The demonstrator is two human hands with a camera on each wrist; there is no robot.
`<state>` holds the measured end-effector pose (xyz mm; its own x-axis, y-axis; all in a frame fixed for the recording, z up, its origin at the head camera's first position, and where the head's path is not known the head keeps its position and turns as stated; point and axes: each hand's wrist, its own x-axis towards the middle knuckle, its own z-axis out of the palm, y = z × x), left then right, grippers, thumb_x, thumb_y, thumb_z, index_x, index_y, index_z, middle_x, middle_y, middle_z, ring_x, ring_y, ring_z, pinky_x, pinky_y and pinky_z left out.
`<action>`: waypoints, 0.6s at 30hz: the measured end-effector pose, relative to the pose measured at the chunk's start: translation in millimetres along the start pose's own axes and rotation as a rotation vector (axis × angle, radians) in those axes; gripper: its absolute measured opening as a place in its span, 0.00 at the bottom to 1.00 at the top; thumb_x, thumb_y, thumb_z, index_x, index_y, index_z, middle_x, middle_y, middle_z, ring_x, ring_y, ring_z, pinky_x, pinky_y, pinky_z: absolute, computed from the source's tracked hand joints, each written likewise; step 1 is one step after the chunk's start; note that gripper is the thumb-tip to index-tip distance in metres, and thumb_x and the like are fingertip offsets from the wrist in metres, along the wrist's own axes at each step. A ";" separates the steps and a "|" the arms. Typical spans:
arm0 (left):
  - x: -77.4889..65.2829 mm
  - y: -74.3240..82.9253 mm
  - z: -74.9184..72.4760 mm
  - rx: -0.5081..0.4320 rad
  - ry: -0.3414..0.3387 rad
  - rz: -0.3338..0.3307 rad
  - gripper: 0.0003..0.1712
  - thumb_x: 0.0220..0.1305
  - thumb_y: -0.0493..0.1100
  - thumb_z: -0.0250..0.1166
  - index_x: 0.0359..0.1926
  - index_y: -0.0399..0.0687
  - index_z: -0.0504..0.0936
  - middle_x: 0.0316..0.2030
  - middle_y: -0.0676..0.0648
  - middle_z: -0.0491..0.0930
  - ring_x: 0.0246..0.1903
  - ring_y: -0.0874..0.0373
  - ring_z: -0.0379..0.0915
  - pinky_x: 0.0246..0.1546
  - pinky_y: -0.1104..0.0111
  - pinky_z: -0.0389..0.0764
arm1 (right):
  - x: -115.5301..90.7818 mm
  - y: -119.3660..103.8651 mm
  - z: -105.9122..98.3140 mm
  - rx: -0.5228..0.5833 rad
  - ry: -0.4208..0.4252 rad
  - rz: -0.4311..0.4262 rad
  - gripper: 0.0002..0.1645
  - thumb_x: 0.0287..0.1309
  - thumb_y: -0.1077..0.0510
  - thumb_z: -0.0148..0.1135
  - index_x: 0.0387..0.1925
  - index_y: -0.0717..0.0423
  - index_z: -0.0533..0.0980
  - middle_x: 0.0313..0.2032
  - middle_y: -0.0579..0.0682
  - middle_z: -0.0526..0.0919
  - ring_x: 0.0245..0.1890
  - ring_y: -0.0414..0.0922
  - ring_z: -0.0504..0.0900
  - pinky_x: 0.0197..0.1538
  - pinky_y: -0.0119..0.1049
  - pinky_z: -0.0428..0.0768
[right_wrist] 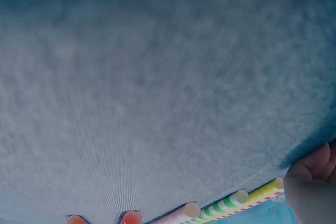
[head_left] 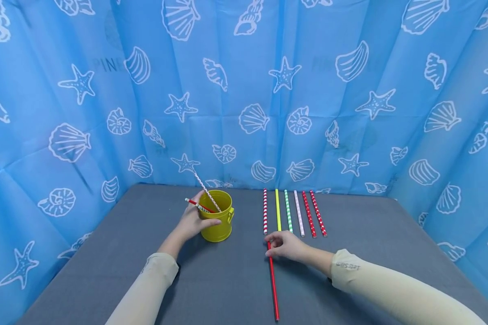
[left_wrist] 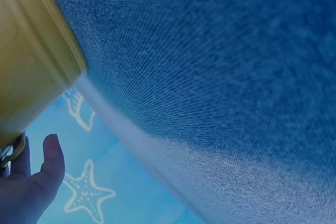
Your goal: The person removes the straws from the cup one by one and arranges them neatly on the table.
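Note:
My left hand point(head_left: 192, 223) grips the side of a yellow metal bucket point(head_left: 216, 230), its thumb across the front below the rim. Out of the bucket lean a thin pink-and-white patterned paper straw point(head_left: 201, 181) and a red straw point(head_left: 193, 203) beside another patterned one. In the left wrist view the bucket point(left_wrist: 37, 61) shows from the side, with part of the hand point(left_wrist: 31, 187) by its handle. My right hand point(head_left: 289, 247) pinches a plain red straw point(head_left: 273, 289) near its far end, thumb and fingertips around it. The right wrist view catches only part of that hand point(right_wrist: 315, 182).
Beyond my right hand lies a row of straws: red-and-white striped point(head_left: 265, 212), yellow point(head_left: 278, 207), green-and-white striped point(head_left: 288, 210), pale pink point(head_left: 298, 214) and two red dotted ones, including the outermost point(head_left: 318, 214). Grey cloth covers the table point(head_left: 227, 289). A blue seashell curtain point(head_left: 244, 90) hangs behind.

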<state>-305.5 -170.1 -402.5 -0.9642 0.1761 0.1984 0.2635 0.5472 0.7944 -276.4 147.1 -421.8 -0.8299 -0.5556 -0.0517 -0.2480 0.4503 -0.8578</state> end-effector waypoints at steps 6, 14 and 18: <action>-0.2 1.7 0.6 0.006 0.002 0.001 0.61 0.51 0.50 0.77 0.74 0.39 0.46 0.70 0.34 0.57 0.68 0.38 0.53 0.67 0.44 0.55 | 0.5 4.9 2.2 -0.121 -0.038 -0.087 0.26 0.54 0.63 0.70 0.52 0.74 0.74 0.23 0.43 0.73 0.23 0.37 0.70 0.27 0.27 0.69; -0.6 2.0 2.4 -0.005 0.003 0.012 0.60 0.52 0.49 0.76 0.74 0.40 0.47 0.68 0.34 0.59 0.67 0.39 0.56 0.66 0.44 0.57 | -20.0 -0.8 -1.5 -0.388 -0.167 -0.048 0.49 0.55 0.45 0.70 0.71 0.63 0.60 0.35 0.46 0.76 0.35 0.39 0.73 0.37 0.35 0.73; -1.6 2.2 0.1 -0.006 0.003 0.022 0.61 0.51 0.50 0.76 0.75 0.40 0.46 0.69 0.34 0.58 0.67 0.38 0.54 0.66 0.44 0.56 | -24.4 -5.8 2.6 -0.531 -0.203 -0.011 0.55 0.51 0.37 0.70 0.73 0.55 0.57 0.53 0.52 0.73 0.52 0.48 0.71 0.56 0.50 0.73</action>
<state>-303.4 -169.1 -401.2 -0.9583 0.1854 0.2174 0.2842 0.5387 0.7931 -253.5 156.2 -416.9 -0.7262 -0.6618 -0.1859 -0.5169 0.7040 -0.4871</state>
